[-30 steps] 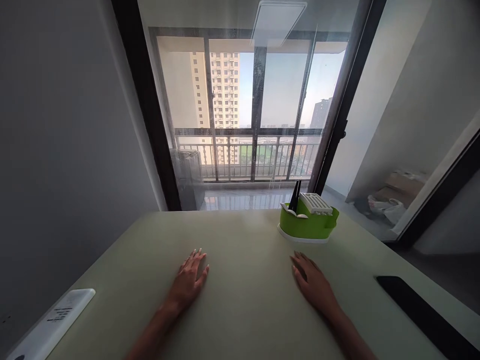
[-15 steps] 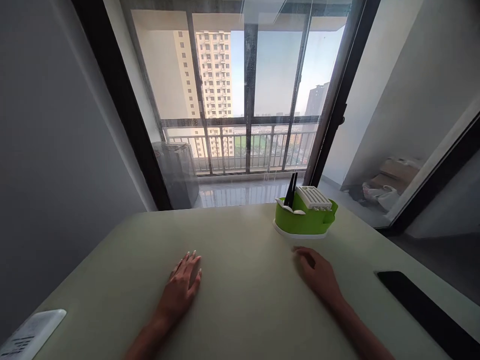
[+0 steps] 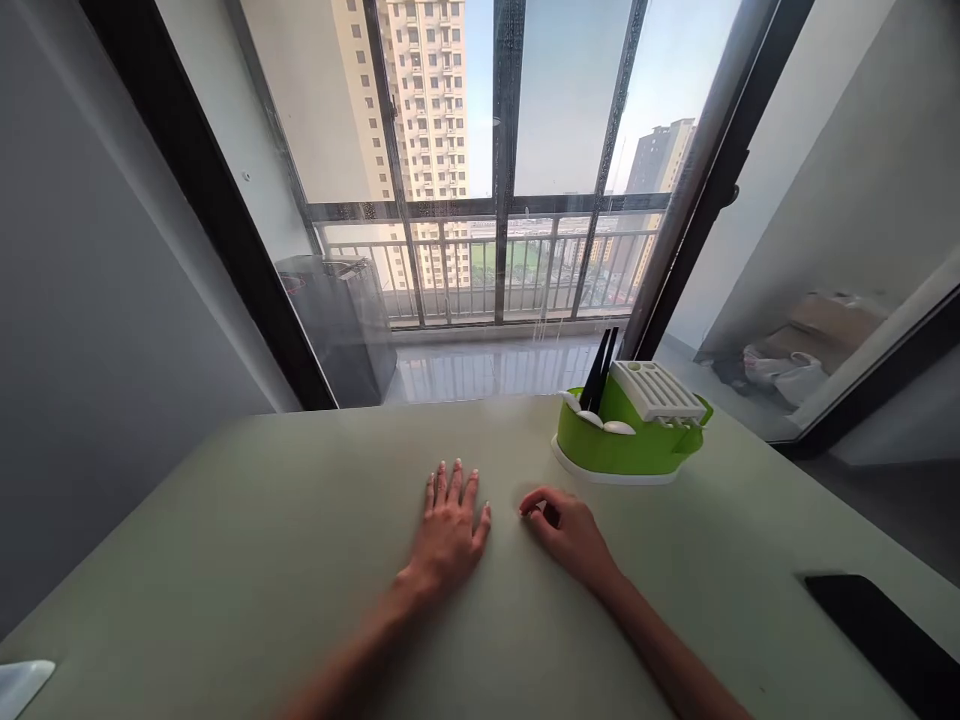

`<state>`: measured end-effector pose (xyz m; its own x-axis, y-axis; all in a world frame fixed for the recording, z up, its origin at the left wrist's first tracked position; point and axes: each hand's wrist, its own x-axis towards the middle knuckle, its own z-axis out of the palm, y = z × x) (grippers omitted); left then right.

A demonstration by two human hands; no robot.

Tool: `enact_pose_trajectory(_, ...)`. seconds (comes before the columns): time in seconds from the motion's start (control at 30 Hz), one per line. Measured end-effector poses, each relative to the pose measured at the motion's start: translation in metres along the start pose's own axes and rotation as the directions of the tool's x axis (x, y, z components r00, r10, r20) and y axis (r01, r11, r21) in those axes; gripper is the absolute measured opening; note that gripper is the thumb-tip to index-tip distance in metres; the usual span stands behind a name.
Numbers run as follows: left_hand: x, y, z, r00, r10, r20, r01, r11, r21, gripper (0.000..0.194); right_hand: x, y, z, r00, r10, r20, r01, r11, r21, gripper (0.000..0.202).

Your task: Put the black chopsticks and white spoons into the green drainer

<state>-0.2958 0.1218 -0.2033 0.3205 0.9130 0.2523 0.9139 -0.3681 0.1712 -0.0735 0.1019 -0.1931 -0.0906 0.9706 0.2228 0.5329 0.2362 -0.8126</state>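
My left hand [image 3: 448, 535] lies flat on the pale green table [image 3: 225, 540], palm down, with its fingers spread and nothing in it. Just to its right is my right hand [image 3: 566, 530], its fingers curled in and their tips close to the thumb. A small gap shows between thumb and forefinger, and I see no object there. Beyond the right hand stands a green caddy [image 3: 630, 445] with a white base and a slotted white top [image 3: 658, 390]. Two black pointed sticks [image 3: 598, 375] rise from its left part, beside white rounded pieces on the rim.
A black flat object [image 3: 885, 630] lies at the table's right side. The corner of a white object [image 3: 22, 685] shows at the lower left. Past the table's far edge are a glass door, a balcony with a dark cabinet-like box [image 3: 345, 325], and bags [image 3: 795, 375] at the right.
My left hand has slid right and slightly forward, its fingers spreading more. My right hand has moved left, so the hands are now close together. The view has tilted down.
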Motion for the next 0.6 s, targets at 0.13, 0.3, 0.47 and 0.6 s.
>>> enact_pose_trajectory(0.13, -0.001, 0.005, 0.006, 0.997, 0.074, -0.023, -0.074, 0.997, -0.002, 0.062, -0.006, 0.0, -0.003, 1.0, 0.003, 0.008, -0.003, 1.0, -0.016, 0.022)
enact_pose_trajectory(0.3, -0.006, 0.005, 0.002, 0.994, 0.111, -0.017, -0.111, 0.994, 0.021, 0.061, -0.01, 0.0, -0.004, 1.0, -0.005, 0.025, 0.007, 0.999, -0.053, 0.022)
enact_pose_trajectory(0.47, -0.007, 0.011, -0.004, 0.99, 0.138, -0.018, -0.137, 0.988, 0.073, 0.059, -0.013, -0.001, -0.006, 1.0, -0.003, 0.029, 0.004, 0.999, -0.051, 0.023)
enact_pose_trajectory(0.6, -0.008, 0.014, -0.007, 0.989, 0.151, -0.006, -0.149, 0.981, 0.121, 0.06, -0.015, -0.002, -0.008, 1.0, 0.005, 0.021, -0.004, 0.999, -0.046, 0.022)
